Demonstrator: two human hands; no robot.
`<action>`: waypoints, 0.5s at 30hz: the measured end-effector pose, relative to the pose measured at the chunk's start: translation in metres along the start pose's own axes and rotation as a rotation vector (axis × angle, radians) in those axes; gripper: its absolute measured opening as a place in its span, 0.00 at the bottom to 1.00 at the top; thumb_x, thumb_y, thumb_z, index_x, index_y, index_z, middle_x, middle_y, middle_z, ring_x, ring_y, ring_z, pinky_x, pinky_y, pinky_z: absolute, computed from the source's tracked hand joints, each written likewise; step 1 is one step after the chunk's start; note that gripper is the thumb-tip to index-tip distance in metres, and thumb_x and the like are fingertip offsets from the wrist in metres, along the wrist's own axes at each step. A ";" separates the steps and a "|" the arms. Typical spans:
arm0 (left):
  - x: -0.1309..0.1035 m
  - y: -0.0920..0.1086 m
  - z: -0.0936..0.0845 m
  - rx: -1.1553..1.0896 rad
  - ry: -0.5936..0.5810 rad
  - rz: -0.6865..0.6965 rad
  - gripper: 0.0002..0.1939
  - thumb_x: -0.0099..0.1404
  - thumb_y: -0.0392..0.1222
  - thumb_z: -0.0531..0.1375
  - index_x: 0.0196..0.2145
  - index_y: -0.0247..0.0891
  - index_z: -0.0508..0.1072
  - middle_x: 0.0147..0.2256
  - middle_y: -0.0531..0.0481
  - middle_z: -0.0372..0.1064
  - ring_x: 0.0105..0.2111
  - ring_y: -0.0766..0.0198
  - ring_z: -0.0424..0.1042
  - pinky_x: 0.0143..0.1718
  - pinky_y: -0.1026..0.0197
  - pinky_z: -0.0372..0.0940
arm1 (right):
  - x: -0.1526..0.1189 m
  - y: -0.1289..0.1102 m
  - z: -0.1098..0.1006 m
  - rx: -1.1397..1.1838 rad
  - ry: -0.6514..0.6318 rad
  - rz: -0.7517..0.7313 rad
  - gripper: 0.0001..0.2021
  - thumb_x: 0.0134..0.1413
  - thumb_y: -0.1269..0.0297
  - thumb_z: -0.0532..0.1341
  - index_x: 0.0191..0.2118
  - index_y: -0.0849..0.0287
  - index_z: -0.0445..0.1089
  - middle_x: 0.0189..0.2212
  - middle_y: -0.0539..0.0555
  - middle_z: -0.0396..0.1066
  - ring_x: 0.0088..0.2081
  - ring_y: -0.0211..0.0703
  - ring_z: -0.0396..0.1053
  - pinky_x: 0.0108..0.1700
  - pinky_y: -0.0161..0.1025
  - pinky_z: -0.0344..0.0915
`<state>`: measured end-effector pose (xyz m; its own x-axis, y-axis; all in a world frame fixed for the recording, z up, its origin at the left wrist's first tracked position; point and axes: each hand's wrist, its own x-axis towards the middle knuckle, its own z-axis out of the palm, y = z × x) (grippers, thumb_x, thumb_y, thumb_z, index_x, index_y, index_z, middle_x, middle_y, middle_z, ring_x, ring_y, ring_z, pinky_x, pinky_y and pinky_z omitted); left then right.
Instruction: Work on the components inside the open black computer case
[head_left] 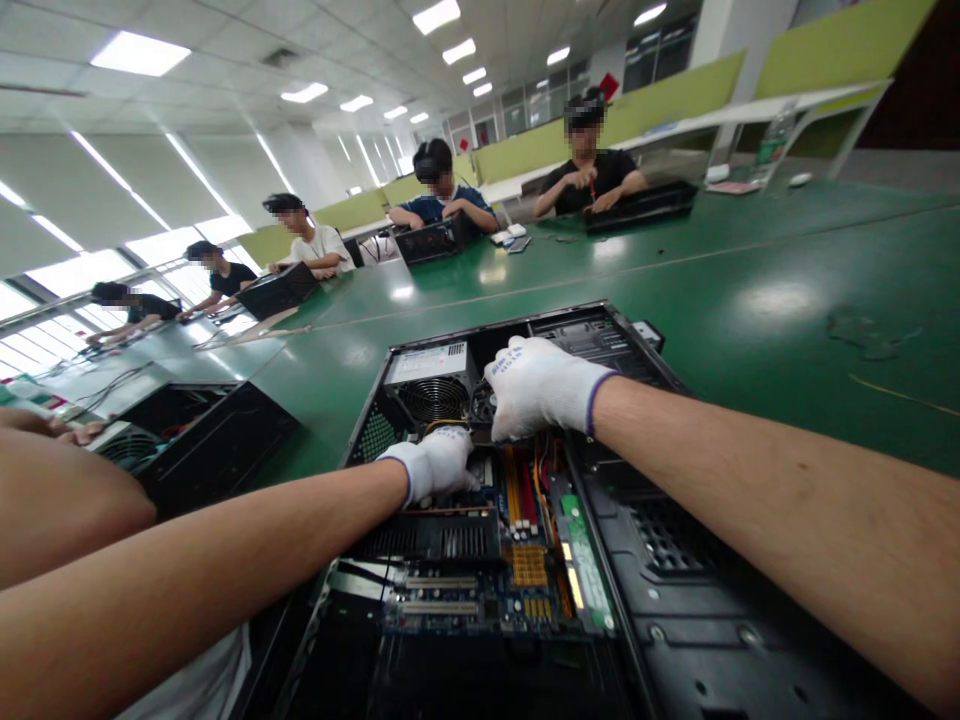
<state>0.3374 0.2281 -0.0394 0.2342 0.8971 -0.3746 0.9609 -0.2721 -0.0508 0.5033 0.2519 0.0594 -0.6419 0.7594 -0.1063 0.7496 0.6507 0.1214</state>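
Note:
An open black computer case [652,620] lies on its side in front of me, its inside facing up. My right hand [536,390], in a white knit glove, is closed over the upper middle of the case beside the power supply [427,365]. Whatever its fingers hold is hidden beneath them. In a matching glove, my left hand [442,462] reaches down just below the power supply's fan grille, next to thin yellow wires. Its fingers curl downward and their tips are hidden. A dark round cooler [482,402] shows partly between the hands. Below them lies the blue motherboard [491,605] with orange memory slots [517,490].
Another open computer case [225,450] stands at the left, beside a neighbour's arm [67,490]. Several people work on cases across the green table [750,300]. A plastic bottle [776,140] stands at the far right, and a thin yellow strip [900,392] lies nearer.

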 end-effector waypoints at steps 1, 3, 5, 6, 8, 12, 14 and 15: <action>0.000 0.000 0.000 0.005 -0.019 -0.003 0.30 0.51 0.47 0.71 0.52 0.39 0.75 0.45 0.43 0.77 0.46 0.49 0.77 0.50 0.55 0.71 | 0.000 0.000 0.000 -0.001 0.000 -0.001 0.27 0.40 0.46 0.67 0.42 0.62 0.78 0.42 0.64 0.77 0.45 0.60 0.73 0.46 0.50 0.68; 0.000 0.001 0.000 0.018 -0.053 -0.008 0.30 0.53 0.49 0.70 0.52 0.37 0.75 0.46 0.41 0.77 0.45 0.48 0.77 0.48 0.53 0.72 | -0.001 -0.001 0.000 -0.001 -0.001 0.004 0.27 0.40 0.47 0.67 0.43 0.63 0.78 0.42 0.65 0.77 0.46 0.61 0.72 0.46 0.50 0.68; 0.000 0.002 -0.001 0.028 -0.066 -0.010 0.30 0.54 0.50 0.70 0.53 0.35 0.75 0.48 0.38 0.76 0.46 0.46 0.76 0.49 0.52 0.71 | -0.001 -0.001 -0.001 0.004 -0.002 0.014 0.27 0.39 0.47 0.68 0.43 0.63 0.78 0.43 0.65 0.76 0.46 0.61 0.72 0.46 0.50 0.68; 0.000 0.003 -0.002 0.031 -0.068 -0.008 0.31 0.54 0.50 0.70 0.54 0.34 0.75 0.49 0.38 0.76 0.47 0.46 0.76 0.51 0.52 0.71 | -0.002 -0.002 -0.001 0.008 -0.001 0.017 0.27 0.39 0.48 0.68 0.43 0.63 0.78 0.43 0.65 0.76 0.47 0.61 0.72 0.46 0.50 0.68; 0.000 0.003 -0.003 0.035 -0.068 -0.004 0.32 0.55 0.50 0.70 0.55 0.35 0.74 0.50 0.37 0.75 0.49 0.45 0.75 0.52 0.52 0.70 | -0.002 -0.002 0.000 0.009 -0.003 0.020 0.27 0.39 0.48 0.68 0.43 0.63 0.78 0.43 0.65 0.76 0.47 0.61 0.71 0.48 0.51 0.67; -0.001 0.004 -0.004 0.034 -0.065 -0.006 0.34 0.55 0.50 0.70 0.57 0.37 0.72 0.51 0.39 0.74 0.50 0.46 0.75 0.53 0.53 0.70 | -0.002 -0.003 0.001 -0.007 -0.005 0.013 0.27 0.40 0.47 0.67 0.43 0.63 0.78 0.42 0.65 0.76 0.47 0.61 0.71 0.48 0.52 0.68; -0.001 0.004 -0.004 0.034 -0.066 -0.013 0.34 0.55 0.51 0.70 0.57 0.36 0.72 0.51 0.39 0.75 0.50 0.46 0.75 0.53 0.53 0.70 | -0.002 -0.003 0.001 -0.016 0.001 0.013 0.27 0.40 0.47 0.67 0.43 0.62 0.78 0.43 0.65 0.76 0.46 0.61 0.71 0.47 0.52 0.68; -0.001 0.005 -0.005 0.034 -0.066 -0.013 0.34 0.55 0.51 0.70 0.57 0.36 0.72 0.51 0.39 0.74 0.50 0.47 0.75 0.53 0.53 0.70 | -0.002 -0.003 0.002 -0.019 0.003 0.013 0.27 0.40 0.46 0.67 0.43 0.62 0.78 0.42 0.65 0.76 0.46 0.61 0.71 0.47 0.52 0.68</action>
<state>0.3422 0.2274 -0.0350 0.2101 0.8760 -0.4342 0.9581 -0.2729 -0.0871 0.5025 0.2490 0.0577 -0.6330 0.7675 -0.1014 0.7544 0.6410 0.1416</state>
